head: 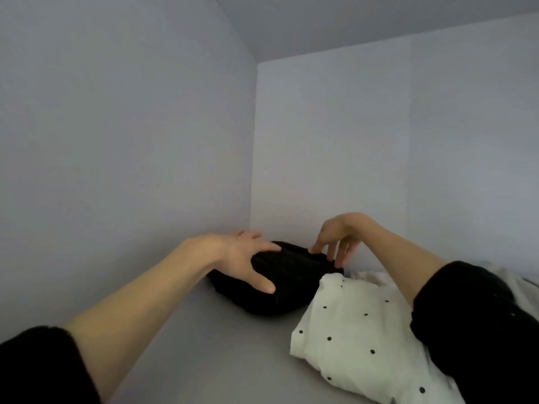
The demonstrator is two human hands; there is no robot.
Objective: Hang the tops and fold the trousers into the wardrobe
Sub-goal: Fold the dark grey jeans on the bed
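- Black sleeves (43, 365) sit pushed up on both forearms, nearest to view, one at the lower left and one (478, 325) at the lower right.
- Both bare forearms reach forward over a pale shelf (189, 345) inside the wardrobe (116, 126), whose side and back walls meet in a corner just behind the hands.
- Black folded trousers (288, 287) lie on the shelf in that back left corner, close against the side wall; how near they come to the back wall I cannot tell.
- Left hand (245, 258) rests on the left end of the trousers, palm down, with its fingers (264, 284) spread and fairly straight; the thumb lies along the front face and the other fingers reach over the top.
- Right hand (341, 237) hangs arched above the right end of the bundle, wrist raised, its fingers (339, 259) pointing down and slightly apart, the tips touching the top edge of the cloth; whether they pinch it or only touch is hard to tell.
- White cloth with black dots (358, 339) lies folded on the shelf just right of the trousers, its near corner overlapping or touching their right end, and the right forearm passes over it.
- More pale fabric (370, 277) shows behind the dotted cloth, along the back wall.
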